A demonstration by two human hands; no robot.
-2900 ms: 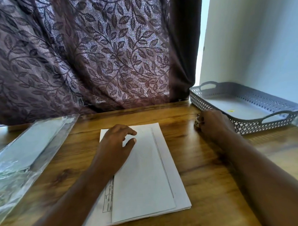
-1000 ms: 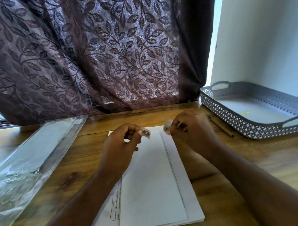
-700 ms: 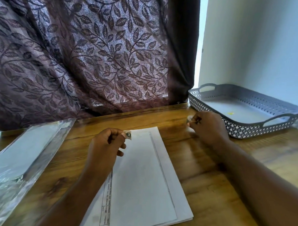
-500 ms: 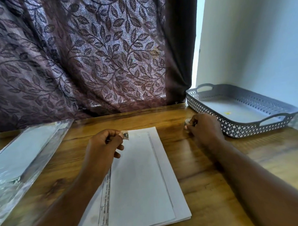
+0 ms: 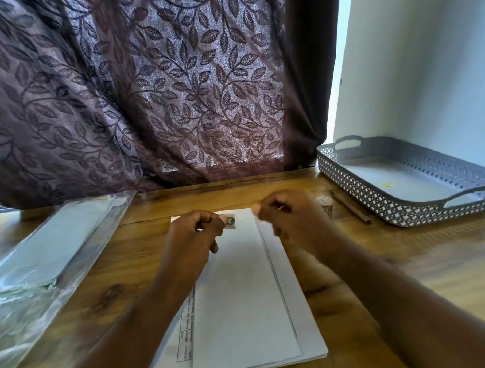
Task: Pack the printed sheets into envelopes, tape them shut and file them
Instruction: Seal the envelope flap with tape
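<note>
A white envelope (image 5: 241, 300) lies lengthwise on a stack of printed sheets (image 5: 187, 342) in the middle of the wooden table. At the envelope's far end, my left hand (image 5: 193, 238) pinches a small piece of tape (image 5: 230, 222) between thumb and forefinger. My right hand (image 5: 290, 223), blurred by motion, hovers over the envelope's far right corner with its fingers curled; I see nothing in it. A small tape roll (image 5: 326, 203) stands on the table just right of that hand.
A grey perforated tray (image 5: 375, 205) with handles sits at the back right against the wall. A thin brown stick (image 5: 351, 208) lies before it. A clear plastic packet (image 5: 44, 256) lies on the left. A leaf-patterned curtain (image 5: 148, 90) hangs behind the table.
My right hand has left the tape roll on the table by the tray and swung left toward my left hand. My left hand keeps pinching the tape piece.
</note>
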